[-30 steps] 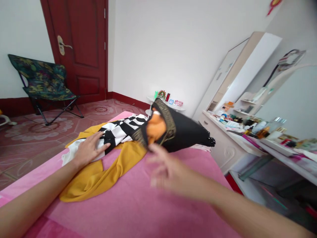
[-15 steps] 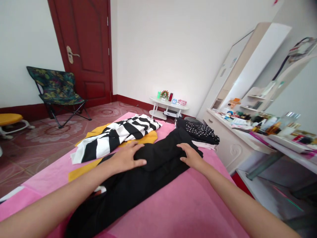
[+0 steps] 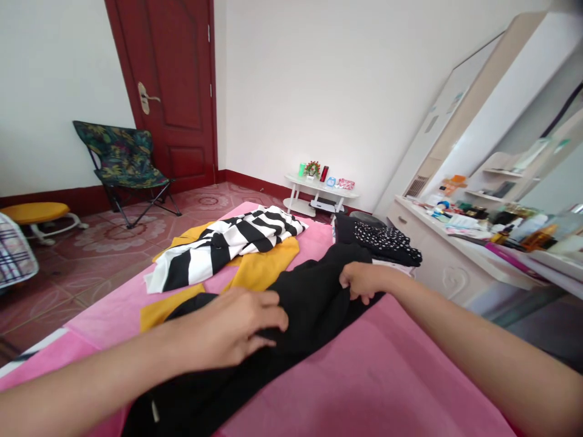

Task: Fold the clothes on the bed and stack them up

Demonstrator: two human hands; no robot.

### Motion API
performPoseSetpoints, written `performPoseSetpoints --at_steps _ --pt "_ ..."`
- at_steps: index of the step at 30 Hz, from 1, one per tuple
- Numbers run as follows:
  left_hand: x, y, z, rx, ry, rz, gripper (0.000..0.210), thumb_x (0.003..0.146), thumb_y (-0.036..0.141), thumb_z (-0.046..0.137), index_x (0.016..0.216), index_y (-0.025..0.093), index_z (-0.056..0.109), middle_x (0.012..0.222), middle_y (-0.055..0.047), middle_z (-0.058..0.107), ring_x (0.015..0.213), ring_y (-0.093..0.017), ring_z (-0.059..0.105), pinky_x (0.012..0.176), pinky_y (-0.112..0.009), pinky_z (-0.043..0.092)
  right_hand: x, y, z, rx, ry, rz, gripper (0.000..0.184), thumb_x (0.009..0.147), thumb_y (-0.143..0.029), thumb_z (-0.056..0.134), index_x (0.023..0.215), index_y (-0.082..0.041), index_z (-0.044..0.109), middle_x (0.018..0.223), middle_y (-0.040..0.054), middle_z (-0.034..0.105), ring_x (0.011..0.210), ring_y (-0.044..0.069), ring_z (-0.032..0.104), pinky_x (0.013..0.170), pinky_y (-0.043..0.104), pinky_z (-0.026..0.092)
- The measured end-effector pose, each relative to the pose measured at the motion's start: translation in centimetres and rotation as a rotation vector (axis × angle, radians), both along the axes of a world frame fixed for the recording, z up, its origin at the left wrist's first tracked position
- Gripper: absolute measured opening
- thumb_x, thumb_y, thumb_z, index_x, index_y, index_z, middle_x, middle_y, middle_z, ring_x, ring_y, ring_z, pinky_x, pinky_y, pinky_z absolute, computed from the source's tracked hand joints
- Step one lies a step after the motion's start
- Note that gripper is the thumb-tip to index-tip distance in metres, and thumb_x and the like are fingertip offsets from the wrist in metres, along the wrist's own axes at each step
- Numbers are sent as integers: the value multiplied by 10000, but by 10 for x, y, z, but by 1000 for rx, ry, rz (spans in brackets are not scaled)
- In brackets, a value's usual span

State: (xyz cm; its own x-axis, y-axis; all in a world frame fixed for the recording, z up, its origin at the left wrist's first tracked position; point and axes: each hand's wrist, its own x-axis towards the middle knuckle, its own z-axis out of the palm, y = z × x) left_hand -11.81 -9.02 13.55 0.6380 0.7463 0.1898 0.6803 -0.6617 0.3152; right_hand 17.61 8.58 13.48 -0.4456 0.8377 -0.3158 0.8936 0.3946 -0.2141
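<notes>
A black garment [image 3: 303, 303] lies lengthwise across the pink bedspread [image 3: 346, 376], its kind not clear from its shape. My right hand [image 3: 367, 280] pinches its right edge with the fingers closed on the cloth. Over the middle of the garment is my left hand [image 3: 239, 325], fingers bent and thumb apart, with no cloth visibly gripped. Behind it lie a black-and-white striped garment [image 3: 232, 240] and a mustard-yellow one [image 3: 266, 267], partly under the stripes. A small white tag [image 3: 155, 411] shows near the black garment's lower left end.
A pile with a black white-dotted garment [image 3: 387, 243] sits at the bed's far right corner. A cluttered dressing table [image 3: 460, 255] borders the right side. Beyond the bed stand a small white table [image 3: 325, 189], a folding chair [image 3: 125, 164] and a yellow stool [image 3: 39, 211].
My right hand has closed on the black garment's edge, bunching the cloth there. My left hand has moved down and toward me along it. The view has turned slightly left.
</notes>
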Motion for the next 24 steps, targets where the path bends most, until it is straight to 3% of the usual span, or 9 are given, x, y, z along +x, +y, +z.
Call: performPoseSetpoints --at_steps 2,4,6,7,11,15,17,19,24 --pt "-26 29 15 159 -142 246 205 863 395 512 985 265 612 983 -25 608 918 -214 582 820 -320 462 -4 10 30 142 312 -57 59 606 -171 672 652 -181 637 486 -16 580 486 157 584 531 272 478" --pt "-54 61 21 354 -196 586 295 859 400 503 1088 237 592 1112 -53 579 1071 -272 530 951 -411 409 -9 21 51 495 709 -128 121 706 -231 604 812 -190 647 688 25 662 674 175 639 655 304 518" --pt "-72 81 18 508 -172 768 384 835 357 527 1192 216 553 1246 -86 511 1188 -321 448 1014 -471 347 -13 25 53 801 955 -171 256 785 -255 526 1024 -211 606 971 59 663 898 179 633 784 327 513" --pt "-76 85 14 542 -150 784 420 822 342 540 1220 210 540 1279 -96 489 1213 -329 426 1027 -478 333 -15 25 45 855 994 -167 305 802 -247 505 1098 -219 573 1081 70 628 972 177 615 821 333 505" --pt "-60 63 -21 307 -85 551 401 810 397 563 1170 222 592 1209 -77 564 1143 -278 513 1003 -405 392 -14 16 -24 573 683 18 356 740 -184 597 1096 -197 595 1114 75 604 1020 196 590 915 370 464" --pt "-27 24 -68 -152 -116 467 657 740 505 619 1323 233 488 1216 -92 595 1003 -267 617 870 -386 495 -8 6 -79 335 408 104 724 664 -127 678 1339 -261 453 1359 69 470 1191 218 489 1014 387 379" --pt "-13 10 -85 -286 -152 464 768 691 459 663 1380 221 420 1248 -110 591 1048 -289 610 900 -408 488 -9 3 -84 285 336 109 802 676 -123 672 1395 -310 372 1385 54 442 1178 208 499 993 367 389" --pt "-2 1 -94 -325 -192 457 735 686 372 654 1371 225 433 1253 -108 597 1121 -300 577 969 -429 453 -11 0 -78 257 263 124 659 704 -119 647 1317 -297 481 1264 43 546 1078 190 564 940 331 413" --pt "9 -22 -76 -325 -280 259 643 689 318 633 1297 435 461 1270 1 587 1150 -247 562 1012 -401 446 -9 -37 -42 270 87 262 259 657 -95 629 882 -215 675 909 17 683 870 202 624 762 287 433"
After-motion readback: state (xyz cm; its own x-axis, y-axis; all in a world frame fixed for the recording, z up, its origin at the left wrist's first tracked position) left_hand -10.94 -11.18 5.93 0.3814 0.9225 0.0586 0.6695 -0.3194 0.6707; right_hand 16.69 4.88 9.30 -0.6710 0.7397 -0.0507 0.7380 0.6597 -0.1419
